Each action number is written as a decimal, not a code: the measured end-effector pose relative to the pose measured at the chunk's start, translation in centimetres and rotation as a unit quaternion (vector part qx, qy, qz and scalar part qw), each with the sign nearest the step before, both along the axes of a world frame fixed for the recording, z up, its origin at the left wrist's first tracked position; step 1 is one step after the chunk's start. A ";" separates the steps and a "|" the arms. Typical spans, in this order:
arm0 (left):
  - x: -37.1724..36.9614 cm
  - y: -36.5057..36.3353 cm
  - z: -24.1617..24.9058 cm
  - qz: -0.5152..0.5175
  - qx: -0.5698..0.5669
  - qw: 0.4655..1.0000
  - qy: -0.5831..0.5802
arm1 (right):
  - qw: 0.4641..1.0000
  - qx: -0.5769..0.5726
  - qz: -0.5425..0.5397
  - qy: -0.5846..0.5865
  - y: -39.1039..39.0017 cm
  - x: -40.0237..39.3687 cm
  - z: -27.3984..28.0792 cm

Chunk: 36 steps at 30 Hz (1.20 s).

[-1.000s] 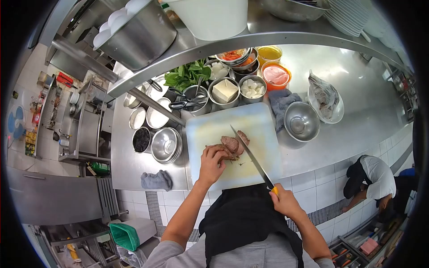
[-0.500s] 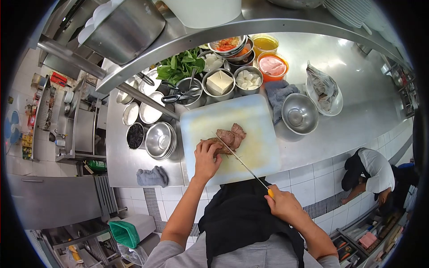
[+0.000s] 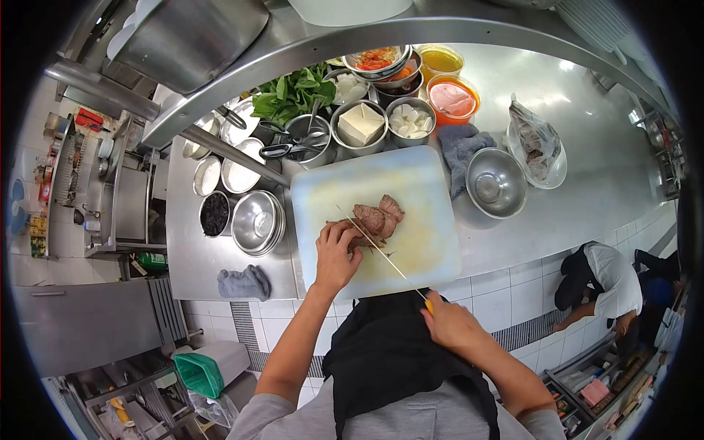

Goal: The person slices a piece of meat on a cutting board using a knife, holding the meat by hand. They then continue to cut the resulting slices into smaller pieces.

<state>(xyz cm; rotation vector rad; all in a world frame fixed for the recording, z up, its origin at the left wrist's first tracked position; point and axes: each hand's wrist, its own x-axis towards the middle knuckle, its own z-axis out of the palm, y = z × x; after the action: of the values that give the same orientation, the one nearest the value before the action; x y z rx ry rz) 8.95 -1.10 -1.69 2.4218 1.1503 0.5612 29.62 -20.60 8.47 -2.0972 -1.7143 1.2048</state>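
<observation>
A brown piece of cooked meat (image 3: 372, 218) lies on the white cutting board (image 3: 425, 172), slices leaning at its right side. My left hand (image 3: 336, 257) is closed over the meat's left end, fingers bent and pressing it down; the part beneath is hidden. A long thin knife (image 3: 397, 268) with a yellow handle is in my right hand (image 3: 453, 323), which is wrapped around that handle. Its blade runs diagonally across the meat, just right of my left fingertips, and the tip extends past the meat's far side.
Behind the board stand pots with a pale block (image 3: 361, 125), white slices (image 3: 411, 121) and scissors (image 3: 297, 143). Stacked steel bowls (image 3: 257, 222) are at left; a steel bowl (image 3: 496, 183) and grey cloth (image 3: 463, 150) at right. A shelf edge (image 3: 367, 34) crosses above. Another person (image 3: 612, 282) crouches at right.
The knife and my right hand have moved forward and left, so the tip reaches farther beyond the meat. My left hand stays on the meat. The view has shifted slightly.
</observation>
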 end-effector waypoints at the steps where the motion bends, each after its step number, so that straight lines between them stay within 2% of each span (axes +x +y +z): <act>1: 0.1 0.1 -0.1 -0.001 -0.001 1.000 -0.001 | 1.000 0.019 0.002 -0.002 1.0 -0.3 -1.1; 4: -0.1 0.0 -0.2 0.007 0.002 1.000 0.011 | 1.000 0.028 0.006 0.010 2.8 -0.9 -2.9; 8: 0.2 0.2 0.1 0.010 -0.024 1.000 0.007 | 1.000 0.019 -0.001 0.025 0.5 0.4 -0.5; 10: 0.0 0.1 -0.1 0.014 -0.035 0.999 0.006 | 0.998 -0.064 0.008 0.025 -0.6 1.2 1.7; 14: 0.1 0.0 -0.2 0.006 -0.020 1.000 0.010 | 0.997 -0.062 -0.023 0.041 2.4 -0.4 -2.1; 16: 0.1 -0.1 -0.2 0.010 -0.012 1.000 0.010 | 0.998 0.012 -0.024 0.048 5.0 -1.6 -4.8; 18: 0.0 0.1 -0.3 0.002 -0.010 1.000 0.017 | 0.998 0.016 -0.025 0.056 5.0 -1.5 -4.7; 20: -0.2 -0.1 -0.4 0.000 -0.019 1.000 0.017 | 0.998 0.009 -0.025 0.063 3.5 -1.1 -4.0; 22: 0.0 0.3 -0.2 0.002 -0.025 1.000 0.016 | 0.998 -0.033 -0.025 0.037 1.5 -0.3 -1.9; 25: -0.1 0.2 0.1 -0.002 -0.032 0.999 0.020 | 0.994 -0.088 -0.008 0.057 0.8 0.9 -0.4; 26: 0.0 0.2 0.2 0.005 -0.031 0.999 0.018 | 0.994 -0.094 -0.008 0.059 1.7 0.2 -1.5; 28: 0.2 -0.2 0.2 0.011 -0.028 0.999 0.013 | 0.998 -0.029 -0.032 0.054 4.9 -1.4 -4.9; 31: 0.0 0.3 0.0 0.004 -0.014 1.000 0.012 | 0.997 -0.023 -0.038 0.065 5.8 -1.6 -5.7; 35: 0.0 0.2 0.0 0.001 -0.014 1.000 0.013 | 0.995 -0.011 -0.028 0.091 2.2 0.3 -3.3; 36: 0.0 0.0 0.0 0.005 -0.024 1.000 0.016 | 0.995 -0.064 -0.016 0.077 1.5 1.3 -1.6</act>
<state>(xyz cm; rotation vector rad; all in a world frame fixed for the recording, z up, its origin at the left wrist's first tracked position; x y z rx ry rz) 8.91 -1.06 -1.68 2.3953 1.1752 0.4937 30.90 -19.12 6.84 -2.0322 -1.5693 1.4618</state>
